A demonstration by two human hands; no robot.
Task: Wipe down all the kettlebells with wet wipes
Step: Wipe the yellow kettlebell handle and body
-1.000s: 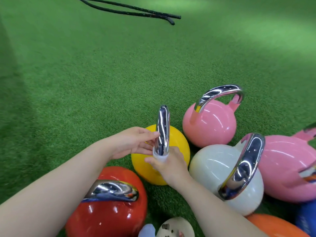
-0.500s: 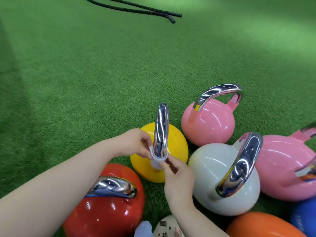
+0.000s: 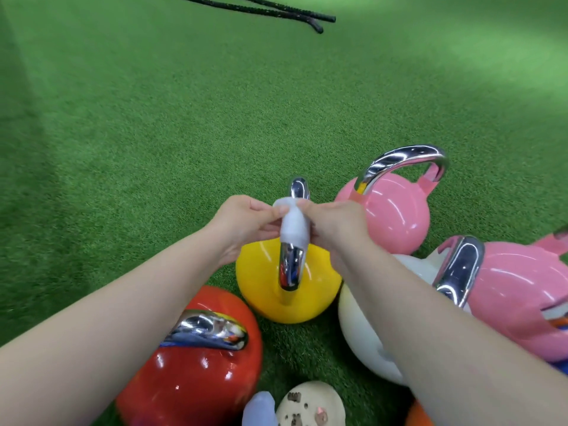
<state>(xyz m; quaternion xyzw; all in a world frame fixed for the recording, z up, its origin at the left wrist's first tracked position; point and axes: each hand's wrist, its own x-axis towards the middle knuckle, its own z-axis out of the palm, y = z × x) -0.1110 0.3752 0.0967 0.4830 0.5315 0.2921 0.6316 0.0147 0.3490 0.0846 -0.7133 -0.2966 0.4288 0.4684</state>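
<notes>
your left hand (image 3: 246, 224) and right hand (image 3: 333, 229) both pinch the wet wipe (image 3: 293, 226) wrapped round the yellow kettlebell (image 3: 261, 281) handle on the turf. tug unevenly and the wipe could slip off or tear.

Bare forearms (image 3: 129, 305), no sleeves.
</notes>
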